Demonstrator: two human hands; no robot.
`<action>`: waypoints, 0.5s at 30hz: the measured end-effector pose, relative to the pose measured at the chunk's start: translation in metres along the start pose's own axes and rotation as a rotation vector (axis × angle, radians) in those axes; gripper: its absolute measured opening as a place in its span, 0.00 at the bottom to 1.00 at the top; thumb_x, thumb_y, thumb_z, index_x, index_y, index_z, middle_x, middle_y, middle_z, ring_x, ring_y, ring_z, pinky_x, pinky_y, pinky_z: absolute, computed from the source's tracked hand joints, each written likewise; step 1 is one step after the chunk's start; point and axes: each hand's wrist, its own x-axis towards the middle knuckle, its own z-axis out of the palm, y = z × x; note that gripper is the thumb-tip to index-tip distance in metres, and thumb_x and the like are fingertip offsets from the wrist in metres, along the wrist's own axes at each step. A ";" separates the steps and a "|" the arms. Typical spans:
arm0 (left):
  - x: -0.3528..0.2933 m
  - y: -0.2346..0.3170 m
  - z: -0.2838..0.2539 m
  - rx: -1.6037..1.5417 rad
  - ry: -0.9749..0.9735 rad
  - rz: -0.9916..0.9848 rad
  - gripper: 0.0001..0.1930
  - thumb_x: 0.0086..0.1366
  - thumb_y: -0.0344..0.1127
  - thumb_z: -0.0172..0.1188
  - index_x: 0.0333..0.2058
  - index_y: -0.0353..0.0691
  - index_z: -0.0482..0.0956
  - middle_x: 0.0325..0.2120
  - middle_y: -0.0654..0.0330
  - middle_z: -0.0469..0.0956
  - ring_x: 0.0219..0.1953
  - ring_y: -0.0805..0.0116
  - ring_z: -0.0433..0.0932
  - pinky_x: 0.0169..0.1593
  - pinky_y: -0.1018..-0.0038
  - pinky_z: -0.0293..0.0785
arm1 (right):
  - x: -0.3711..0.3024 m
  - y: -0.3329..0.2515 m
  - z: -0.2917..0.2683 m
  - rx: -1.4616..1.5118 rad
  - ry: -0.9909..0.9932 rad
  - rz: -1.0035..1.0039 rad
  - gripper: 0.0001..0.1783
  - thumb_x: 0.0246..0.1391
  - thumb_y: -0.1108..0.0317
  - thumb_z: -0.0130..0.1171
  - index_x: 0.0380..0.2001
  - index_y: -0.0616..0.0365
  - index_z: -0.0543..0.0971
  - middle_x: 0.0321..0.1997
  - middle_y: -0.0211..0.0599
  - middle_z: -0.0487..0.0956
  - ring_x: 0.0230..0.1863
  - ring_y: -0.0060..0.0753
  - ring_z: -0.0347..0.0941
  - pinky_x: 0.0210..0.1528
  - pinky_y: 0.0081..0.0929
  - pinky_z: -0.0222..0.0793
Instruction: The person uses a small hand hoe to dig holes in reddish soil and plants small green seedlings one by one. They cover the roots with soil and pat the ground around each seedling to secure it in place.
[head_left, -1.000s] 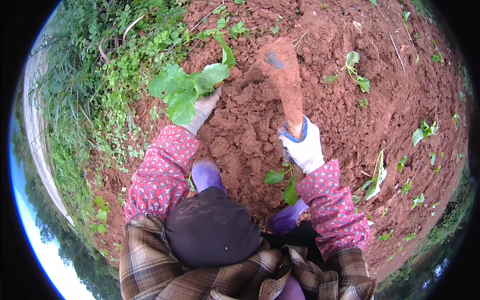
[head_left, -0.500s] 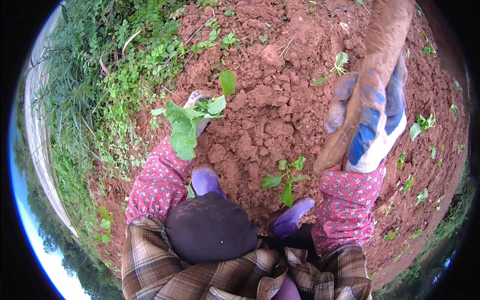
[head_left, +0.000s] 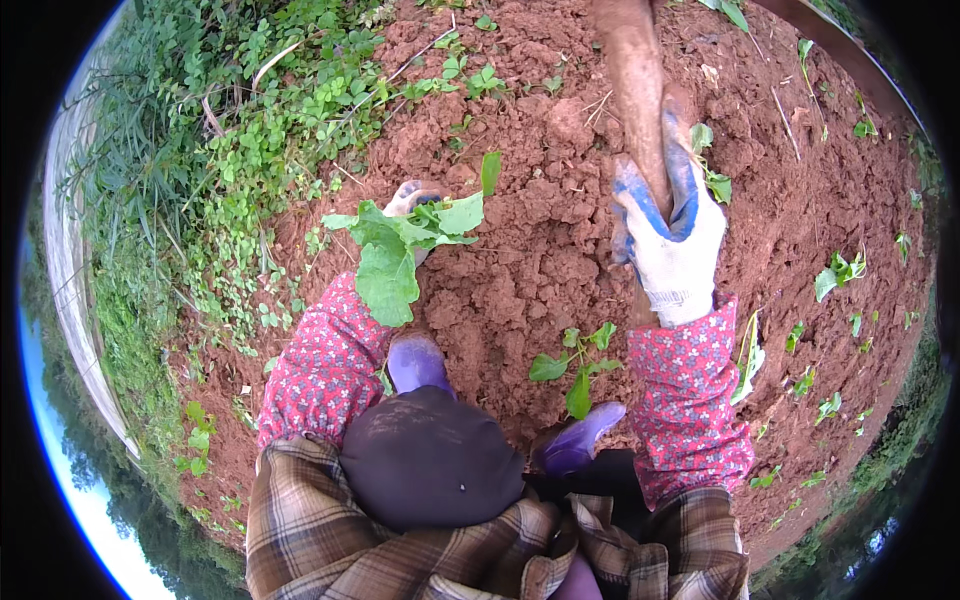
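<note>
One broad-leaved green plant is in our left hand, above clodded reddish-brown soil; its largest leaf hangs toward us, a smaller one points away. That grip curls around it, fingertips partly hidden by foliage. Our right hand, in a white-and-blue fabric glove, clamps a soil-stained wooden handle, whose long axis runs away from us, leaning slightly left, out past the upper edge. We see a small leafy seedling just beside our glossy purple boot, while green weeds crowd the left side.
</note>
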 end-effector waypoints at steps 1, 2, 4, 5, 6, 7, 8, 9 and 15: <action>-0.002 0.000 0.000 -0.095 -0.025 -0.061 0.11 0.64 0.33 0.54 0.43 0.35 0.70 0.43 0.53 0.73 0.44 0.61 0.75 0.47 0.65 0.76 | -0.003 -0.008 0.009 0.246 0.046 0.057 0.24 0.51 0.72 0.63 0.50 0.72 0.71 0.27 0.37 0.80 0.23 0.17 0.71 0.27 0.19 0.70; -0.002 0.001 -0.001 -0.284 -0.032 -0.145 0.11 0.64 0.33 0.54 0.42 0.35 0.70 0.44 0.52 0.73 0.45 0.61 0.75 0.47 0.63 0.76 | -0.007 0.005 0.023 0.239 0.090 0.110 0.23 0.49 0.74 0.64 0.48 0.71 0.72 0.27 0.39 0.80 0.22 0.19 0.71 0.27 0.20 0.70; -0.001 0.001 0.000 -0.646 -0.006 -0.296 0.10 0.63 0.33 0.54 0.42 0.36 0.70 0.44 0.51 0.73 0.47 0.60 0.75 0.48 0.61 0.76 | -0.022 0.028 0.063 -0.351 -0.179 0.151 0.31 0.52 0.62 0.61 0.58 0.57 0.66 0.27 0.52 0.79 0.26 0.48 0.77 0.33 0.38 0.73; 0.001 0.002 -0.001 -0.715 -0.016 -0.308 0.10 0.64 0.32 0.53 0.42 0.36 0.70 0.44 0.51 0.73 0.47 0.59 0.74 0.48 0.60 0.76 | -0.029 0.043 0.079 -0.780 -0.636 0.319 0.33 0.54 0.55 0.54 0.63 0.45 0.60 0.30 0.56 0.78 0.33 0.59 0.76 0.39 0.45 0.72; 0.003 0.001 0.000 -0.844 -0.008 -0.298 0.09 0.63 0.30 0.54 0.41 0.36 0.70 0.44 0.52 0.72 0.48 0.58 0.75 0.47 0.59 0.77 | -0.034 0.059 0.087 -0.760 -0.664 0.368 0.35 0.56 0.53 0.51 0.66 0.41 0.54 0.32 0.56 0.79 0.34 0.59 0.76 0.40 0.47 0.71; 0.005 0.001 0.000 -0.412 0.026 -0.155 0.10 0.62 0.30 0.55 0.42 0.36 0.70 0.45 0.53 0.72 0.47 0.59 0.75 0.48 0.61 0.76 | -0.033 0.072 0.089 -0.752 -0.642 0.336 0.36 0.55 0.53 0.53 0.66 0.42 0.55 0.32 0.56 0.78 0.35 0.58 0.76 0.39 0.46 0.71; 0.004 0.001 0.001 0.038 0.026 -0.026 0.11 0.61 0.30 0.56 0.42 0.36 0.70 0.45 0.53 0.72 0.47 0.59 0.75 0.49 0.63 0.76 | -0.029 0.081 0.088 -0.666 -0.618 0.192 0.36 0.54 0.54 0.55 0.65 0.43 0.56 0.31 0.55 0.78 0.34 0.56 0.76 0.39 0.45 0.72; 0.006 0.002 0.000 0.180 0.034 -0.014 0.13 0.60 0.30 0.58 0.43 0.36 0.71 0.45 0.54 0.72 0.47 0.61 0.75 0.49 0.64 0.75 | -0.026 0.085 0.077 -0.684 -0.616 0.208 0.36 0.54 0.54 0.56 0.65 0.43 0.58 0.31 0.55 0.79 0.33 0.55 0.76 0.38 0.44 0.73; -0.038 0.028 -0.010 0.299 0.244 0.095 0.35 0.53 0.23 0.64 0.59 0.35 0.61 0.50 0.56 0.73 0.45 0.68 0.76 0.48 0.71 0.74 | -0.023 0.032 -0.045 -0.694 -0.601 0.130 0.30 0.52 0.59 0.60 0.59 0.48 0.67 0.27 0.50 0.78 0.29 0.50 0.77 0.34 0.37 0.73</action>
